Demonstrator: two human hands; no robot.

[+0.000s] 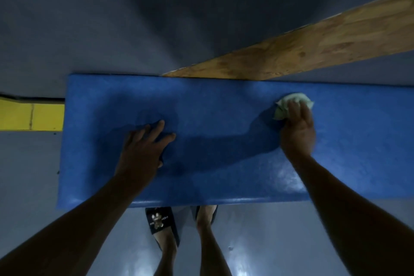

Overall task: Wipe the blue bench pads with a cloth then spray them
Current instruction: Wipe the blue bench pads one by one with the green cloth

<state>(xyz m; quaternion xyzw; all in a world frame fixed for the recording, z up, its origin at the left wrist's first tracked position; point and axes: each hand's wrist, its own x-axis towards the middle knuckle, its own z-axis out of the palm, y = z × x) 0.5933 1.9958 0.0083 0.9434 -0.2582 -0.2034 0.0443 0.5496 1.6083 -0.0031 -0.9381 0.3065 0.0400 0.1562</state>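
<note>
**Wipe pass on blue pad, spray step not started**

Head view, the only 1:

- Blue bench pad [224, 107] runs left to right across frame, just in front of the person's feet [165, 228]. Its right end is cut off by the frame edge
- Right hand [299, 132] sits toward the pad's right and far side, fingers curled down over a bunched pale green cloth [284, 105], pressing it onto the pad. Cloth pokes out ahead and left of the fingers. Bunching probably gives a firm wad to push with
- Left hand [145, 141] lies flat on the pad left of centre, fingers straight and spread, holding nothing. Looks like a brace: it takes body weight while the other arm reaches out, and keeps the pad from shifting
- Sheen on the near edge of the pad below the right arm; can't tell if that's moisture or just light
- Wooden plank [313, 45] angles off from the pad's far edge to upper right. Yellow block [31, 114] sits at the left, just beside the pad's left end. Grey floor [89, 18] all round
- No spray bottle in view, so I judge we're in the wipe phase, with only 1 pad visible

Next move likely needs a fresh reach, since the right end runs out of frame
</note>
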